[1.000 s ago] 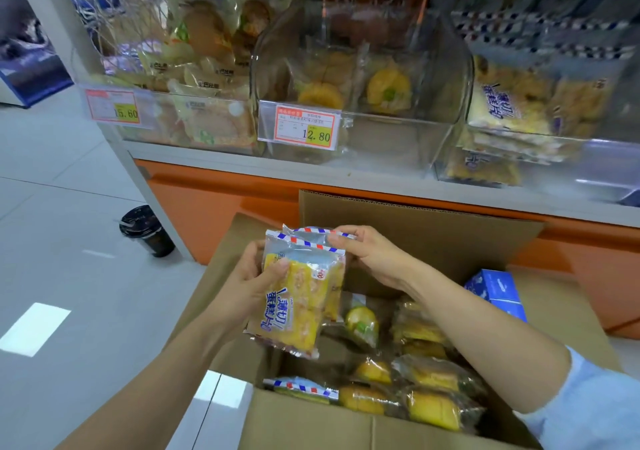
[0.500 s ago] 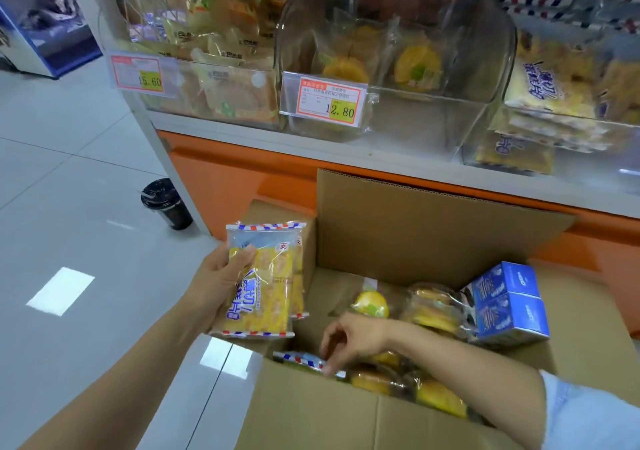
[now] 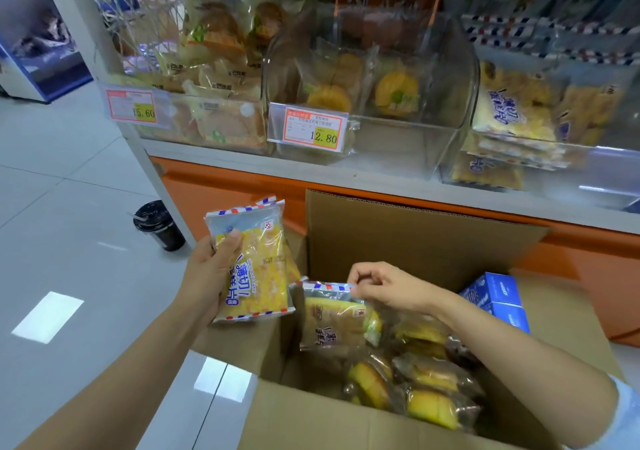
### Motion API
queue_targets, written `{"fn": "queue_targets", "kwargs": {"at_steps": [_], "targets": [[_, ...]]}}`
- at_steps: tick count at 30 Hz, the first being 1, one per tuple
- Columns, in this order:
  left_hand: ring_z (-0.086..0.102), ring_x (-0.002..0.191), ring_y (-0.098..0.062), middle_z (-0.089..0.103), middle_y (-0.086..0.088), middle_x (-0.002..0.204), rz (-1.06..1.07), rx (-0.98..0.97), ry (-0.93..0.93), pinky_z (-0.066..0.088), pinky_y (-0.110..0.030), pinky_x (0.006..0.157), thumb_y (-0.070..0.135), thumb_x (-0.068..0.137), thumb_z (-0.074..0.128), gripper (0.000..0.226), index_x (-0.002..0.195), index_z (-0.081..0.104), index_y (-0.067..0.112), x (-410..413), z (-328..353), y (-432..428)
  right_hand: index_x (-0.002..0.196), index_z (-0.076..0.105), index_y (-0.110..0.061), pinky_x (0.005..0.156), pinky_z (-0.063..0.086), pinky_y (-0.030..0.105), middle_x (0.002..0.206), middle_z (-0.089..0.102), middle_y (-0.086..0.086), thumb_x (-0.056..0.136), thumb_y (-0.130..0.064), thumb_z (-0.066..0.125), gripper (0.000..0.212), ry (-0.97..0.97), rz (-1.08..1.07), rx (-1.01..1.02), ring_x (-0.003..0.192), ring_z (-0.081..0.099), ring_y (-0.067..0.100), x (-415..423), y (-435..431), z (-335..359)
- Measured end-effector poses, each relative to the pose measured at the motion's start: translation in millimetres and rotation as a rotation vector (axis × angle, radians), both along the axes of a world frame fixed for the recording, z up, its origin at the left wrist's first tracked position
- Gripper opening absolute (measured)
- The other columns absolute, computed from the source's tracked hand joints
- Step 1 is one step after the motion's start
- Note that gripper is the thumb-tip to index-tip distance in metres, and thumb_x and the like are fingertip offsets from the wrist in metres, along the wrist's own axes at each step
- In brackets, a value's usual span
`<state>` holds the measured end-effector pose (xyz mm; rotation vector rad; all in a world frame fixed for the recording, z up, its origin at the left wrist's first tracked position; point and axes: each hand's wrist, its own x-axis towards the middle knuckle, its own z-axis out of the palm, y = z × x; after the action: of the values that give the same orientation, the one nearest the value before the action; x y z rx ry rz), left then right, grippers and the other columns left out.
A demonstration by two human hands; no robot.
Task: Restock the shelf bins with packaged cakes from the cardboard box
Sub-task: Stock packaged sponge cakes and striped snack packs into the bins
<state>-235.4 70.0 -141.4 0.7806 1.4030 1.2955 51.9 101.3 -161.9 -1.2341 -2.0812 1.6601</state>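
Left hand: the left hand [image 3: 207,276] grips a stack of cake packs [image 3: 256,269], thumb across the front and fingers behind.
Held stack: upright and a little tilted, above the left flap of the cardboard box [image 3: 415,241], its lower right corner just beside the other pack.
Right hand: the right hand [image 3: 384,286] pinches the striped top edge of a single cake pack [image 3: 332,318] between thumb and fingertips.
Single pack: it hangs inside the box near the left wall, its lower end down among the round cakes [image 3: 429,401].
Box edges: the back flap stands upright, its top edge just below the front lip of the shelf [image 3: 242,162]; the near rim runs along the bottom of the view.
Box right side: blue cartons [image 3: 495,297] sit at the right rim, behind the right forearm.
Middle bin: the clear middle bin [image 3: 398,144] has a few cakes at the back, and bare bottom shows behind its price tag [image 3: 315,130].
Right bin: the right bin [image 3: 519,120] holds striped packs like the ones in the hands, piled towards its front wall.
Left bin: the left bin [image 3: 214,120] is packed with wrapped cakes up to its front wall.
Floor: open tile on the floor [image 3: 69,189] to the left of the box; a dark cup [image 3: 159,224] stands by the shelf post, well apart from the left hand.
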Motion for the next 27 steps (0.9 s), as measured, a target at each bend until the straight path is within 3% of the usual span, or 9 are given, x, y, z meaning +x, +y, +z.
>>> {"fn": "queue_targets", "kwargs": {"at_steps": [4,8,11,14,18,20,22,25,27], "targets": [[0.073,0.085,-0.023,0.070,-0.010,0.104,-0.066,0.059,0.121,0.060,-0.043,0.073,0.034,0.090,0.063,0.034,0.117,0.054,0.016,11,20,14,0.092,0.062,-0.015,0.074,0.045,0.024,0.087,0.066,-0.006,0.094,-0.024,0.057,0.010,0.045,-0.064,0.070,0.080,0.059,0.008,29,7,49],[0.073,0.079,-0.015,0.072,-0.005,0.099,-0.211,0.094,0.134,0.058,-0.028,0.058,0.030,0.091,0.063,0.024,0.112,0.055,0.022,43,39,13,0.094,0.062,-0.011,0.078,0.044,0.028,0.092,0.065,0.002,0.092,-0.029,0.057,0.019,0.138,-0.163,0.120,0.085,0.058,0.012,36,7,88],[0.073,0.088,-0.025,0.073,-0.002,0.104,-0.376,0.091,0.052,0.059,-0.045,0.069,0.033,0.090,0.062,0.028,0.116,0.053,0.031,69,54,11,0.091,0.065,-0.018,0.087,0.043,0.032,0.105,0.062,0.006,0.091,-0.033,0.059,0.016,0.143,-0.236,0.222,0.097,0.058,0.014,31,6,99],[0.071,0.095,-0.030,0.072,-0.004,0.110,-0.476,0.099,0.007,0.056,-0.056,0.080,0.040,0.081,0.061,0.039,0.119,0.051,0.037,85,66,11,0.087,0.063,-0.023,0.094,0.040,0.021,0.122,0.054,-0.002,0.094,-0.025,0.059,0.008,0.144,-0.373,0.310,0.115,0.052,0.006,28,4,104],[0.066,0.108,-0.025,0.067,0.000,0.120,-0.484,0.121,0.041,0.053,-0.053,0.090,0.052,0.087,0.054,0.043,0.128,0.049,0.039,106,77,8,0.087,0.059,-0.018,0.074,0.039,0.020,0.080,0.056,-0.010,0.096,-0.024,0.055,0.011,0.253,-0.464,0.286,0.078,0.052,0.006,28,-2,110],[0.061,0.118,-0.026,0.063,0.000,0.127,-0.543,0.127,-0.003,0.047,-0.054,0.097,0.067,0.087,0.050,0.054,0.131,0.049,0.037,116,80,7,0.085,0.058,-0.020,0.072,0.037,0.024,0.074,0.051,-0.011,0.096,-0.025,0.055,0.013,0.278,-0.515,0.311,0.075,0.047,0.005,31,-5,113],[0.066,0.110,-0.023,0.065,-0.004,0.123,-0.613,0.124,-0.029,0.052,-0.046,0.091,0.072,0.076,0.059,0.069,0.130,0.048,0.031,128,86,5,0.083,0.057,-0.021,0.070,0.036,0.025,0.074,0.050,-0.009,0.096,-0.025,0.055,0.014,0.305,-0.571,0.369,0.073,0.047,0.006,35,-8,115],[0.071,0.083,-0.005,0.072,0.005,0.100,-0.587,0.227,0.183,0.055,-0.018,0.065,0.043,0.065,0.079,0.060,0.112,0.044,0.035,152,105,5,0.085,0.057,-0.017,0.070,0.038,0.022,0.076,0.052,-0.012,0.097,-0.024,0.054,0.014,0.311,-0.663,0.457,0.072,0.047,0.002,39,-13,126],[0.071,0.082,-0.005,0.072,0.007,0.096,-0.562,0.280,0.241,0.055,-0.018,0.066,0.034,0.065,0.081,0.057,0.110,0.046,0.032,165,118,5,0.087,0.057,-0.020,0.072,0.041,0.027,0.078,0.053,-0.008,0.097,-0.025,0.053,0.012,0.358,-0.736,0.486,0.074,0.049,0.007,44,-16,135]]}}
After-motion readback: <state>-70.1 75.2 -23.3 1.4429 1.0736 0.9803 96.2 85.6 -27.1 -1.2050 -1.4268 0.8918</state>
